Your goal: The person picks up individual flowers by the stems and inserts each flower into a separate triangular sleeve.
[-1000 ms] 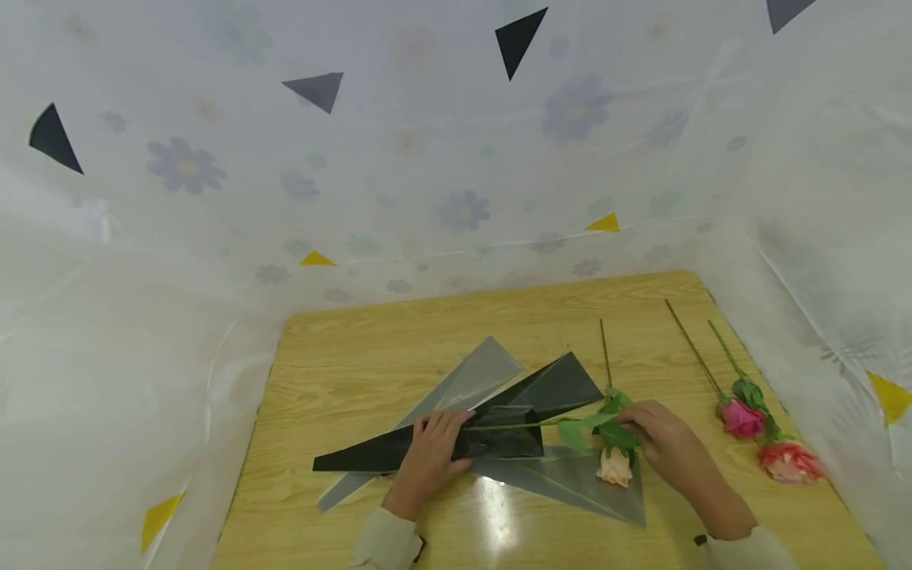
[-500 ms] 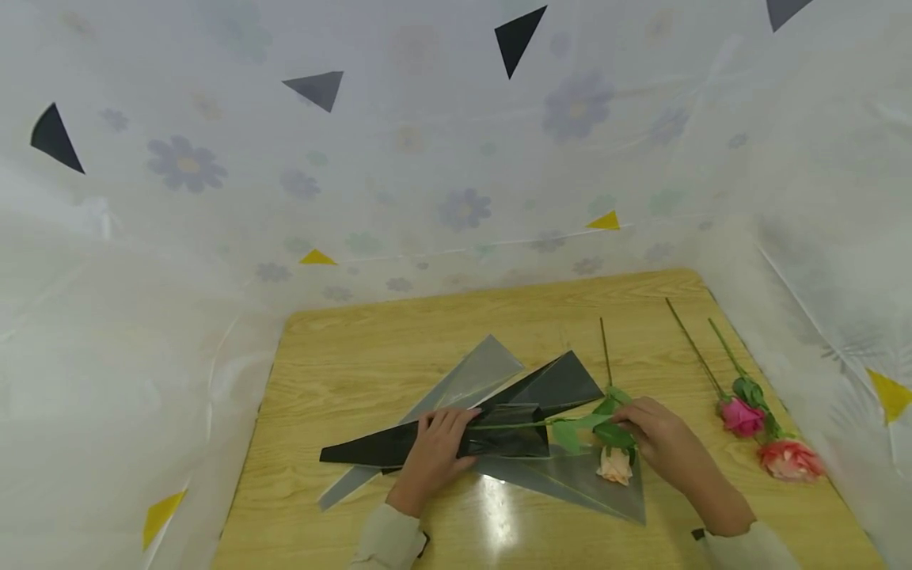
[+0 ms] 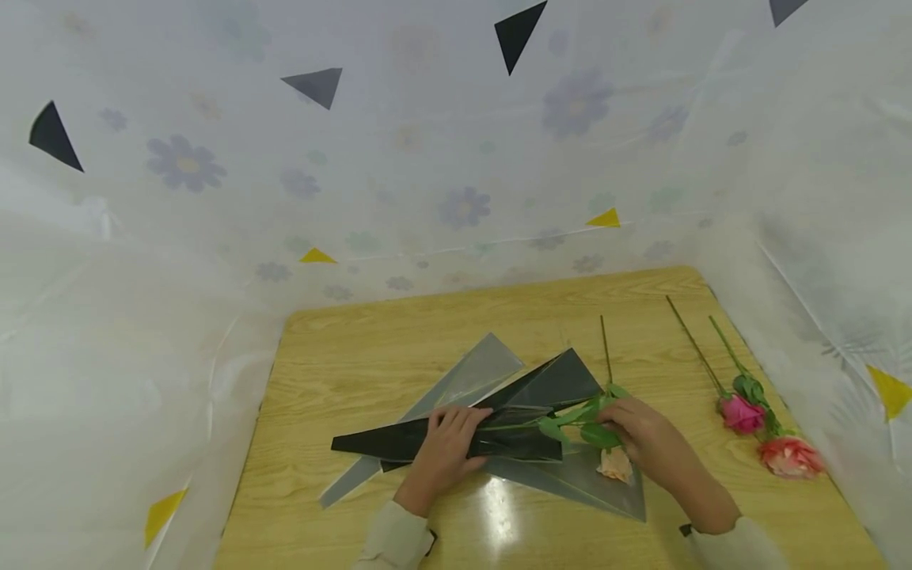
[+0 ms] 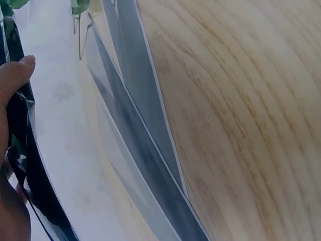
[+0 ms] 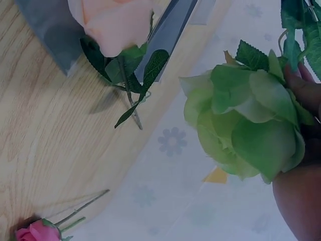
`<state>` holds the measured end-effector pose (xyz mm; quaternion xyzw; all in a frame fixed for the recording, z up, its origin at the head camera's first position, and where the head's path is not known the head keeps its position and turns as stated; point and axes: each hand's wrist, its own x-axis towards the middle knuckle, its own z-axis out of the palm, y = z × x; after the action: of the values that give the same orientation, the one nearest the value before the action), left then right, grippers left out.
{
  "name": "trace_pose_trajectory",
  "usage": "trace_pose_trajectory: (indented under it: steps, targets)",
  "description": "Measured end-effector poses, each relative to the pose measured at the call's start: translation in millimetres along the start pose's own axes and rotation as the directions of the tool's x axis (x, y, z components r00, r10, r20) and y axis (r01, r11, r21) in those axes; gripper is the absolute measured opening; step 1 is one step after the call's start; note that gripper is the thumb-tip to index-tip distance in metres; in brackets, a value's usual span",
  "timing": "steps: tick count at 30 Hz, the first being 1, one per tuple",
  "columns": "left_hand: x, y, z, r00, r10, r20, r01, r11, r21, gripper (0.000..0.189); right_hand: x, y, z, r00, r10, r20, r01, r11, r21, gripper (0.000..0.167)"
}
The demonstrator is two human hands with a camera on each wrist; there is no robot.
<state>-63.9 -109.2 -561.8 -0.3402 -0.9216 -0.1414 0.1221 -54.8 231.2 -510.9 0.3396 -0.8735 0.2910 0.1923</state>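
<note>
My left hand (image 3: 445, 451) holds a black flower sleeve (image 3: 520, 448) around its middle, its narrow end pointing left. The thumb lies over the dark film (image 4: 42, 186) in the left wrist view. My right hand (image 3: 648, 443) grips a green rose (image 5: 246, 120) just below its bloom. The rose's leafy stem (image 3: 509, 427) runs leftward into the sleeve's wide mouth. In the head view the right hand hides the green bloom. A peach rose (image 3: 614, 465) lies just below the right hand, partly covered by the green rose's leaves.
Beneath the held sleeve lie another black sleeve (image 3: 570, 380) and grey sleeves (image 3: 470, 372), fanned over the wooden table (image 3: 370, 340). A magenta rose (image 3: 742, 415) and a coral flower (image 3: 791, 457) rest near the right edge. Pale patterned sheeting (image 3: 427, 158) rises around the table.
My left hand and the black sleeve have shifted right. The right hand has moved slightly left with the green rose, and its leaves now sit closer to the sleeve's mouth.
</note>
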Motion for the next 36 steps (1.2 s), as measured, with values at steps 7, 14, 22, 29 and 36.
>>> trace_pose_trajectory:
  steps: [7,14,22,29,36]
  targets:
    - [4.0,4.8,-2.1,1.0,0.009,0.013,-0.009,1.0,-0.011,0.088,3.5,-6.8,6.4,0.999,-0.02,0.027,0.019,0.999,0.028,0.008]
    - [5.5,7.6,-1.9,1.0,0.015,0.013,-0.015,1.0,0.009,0.086,6.9,-15.2,11.3,0.998,-0.021,0.052,0.021,1.0,-0.002,0.029]
    - [7.7,11.1,-2.4,1.0,0.017,0.014,-0.017,1.0,-0.001,0.088,9.3,-21.4,10.1,0.995,0.021,0.1,-0.023,0.999,0.024,0.029]
    - [10.2,16.1,-2.4,0.999,0.027,0.029,-0.027,1.0,0.009,0.089,14.4,-27.4,9.7,0.985,0.075,0.155,-0.08,0.996,0.028,0.023]
    - [10.1,17.5,-2.0,0.999,0.026,0.026,-0.027,0.999,0.025,0.087,17.4,-31.3,5.1,0.961,0.156,0.228,-0.18,0.98,0.089,0.021]
